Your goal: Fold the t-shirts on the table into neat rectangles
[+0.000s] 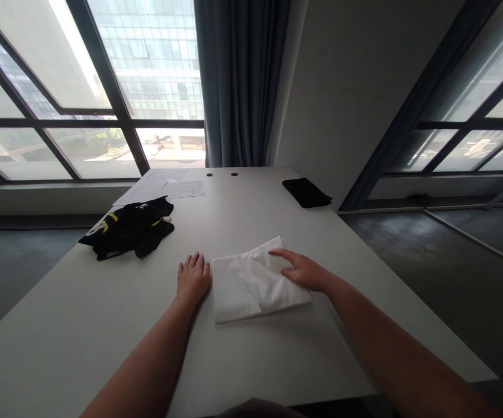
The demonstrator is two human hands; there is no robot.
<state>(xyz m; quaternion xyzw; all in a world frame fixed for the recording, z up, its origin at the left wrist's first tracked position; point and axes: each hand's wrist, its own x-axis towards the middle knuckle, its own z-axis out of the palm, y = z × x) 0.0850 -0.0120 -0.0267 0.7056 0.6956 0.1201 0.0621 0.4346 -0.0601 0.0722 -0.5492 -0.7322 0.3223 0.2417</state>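
Fingers of the left hand (194,278) lie flat on the white table (103,325), slightly spread and pointing away from the person, holding nothing. The hand sits just beside the left edge of a folded white cloth (246,284); whether they touch is hard to tell. The right hand (306,273) rests on the right side of the cloth, its index finger stretched across the top and its thumb apart below it. Whether these fingers pinch any fabric or only press on it, I cannot tell.

The cloth lies on the near half of the table, between the two hands, roughly four-sided, with creases across its middle and its upper right corner reaching farthest away. To the left, near the table's edge, is a crumpled heap of black clothing (131,229) with yellow marks. Beyond it, sheets of paper (164,188) are spread at the far left. A flat, folded black item (306,193) lies near the right edge, well apart from the cloth. Two round holes (210,175) show near the far edge. Behind the table hangs a dark blue curtain (242,81), with a large window (159,58) to its left and a grey wall (364,87) to its right.
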